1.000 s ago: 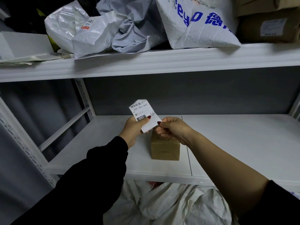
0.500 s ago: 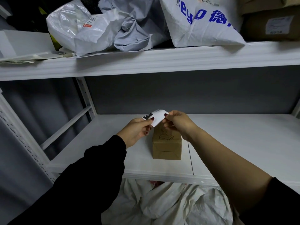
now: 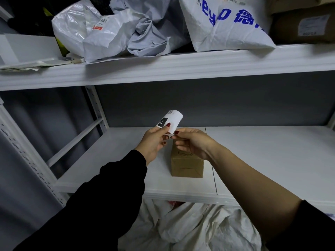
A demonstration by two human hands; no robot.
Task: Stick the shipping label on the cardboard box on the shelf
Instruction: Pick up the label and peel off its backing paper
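Shipping label [image 3: 171, 119] is in the air, not yet stuck, curled into a loose arch just above and behind the cardboard box [image 3: 186, 165], which stands near the front edge of the lower shelf [image 3: 272, 160]. The left hand [image 3: 154, 142] has its grip clamped on the label, thumb pressed beside the black "031" patch. The right hand [image 3: 192, 142] pinches the lower corner between thumb and fingertip, apparently working the backing loose, though the pictures are too small to show the split.

To do this step well, I judge that the right-hand grip should pull the backing off slowly and low. The left should hold only the printed edge so that the adhesive never folds onto itself. With the curl this tight, that is the main risk. Once the sticky side is bare, flatten the shipping label, set one edge square on the box top and smooth outward. The box looks light, so steady it while pressing.

A second ago the label stood nearly flat and upright, its barcode facing the camera. Half a second ago it was bent low between both hands, over the box. Now it is raised again, rolled away from the camera, and the right hand has dropped to the bottom corner.
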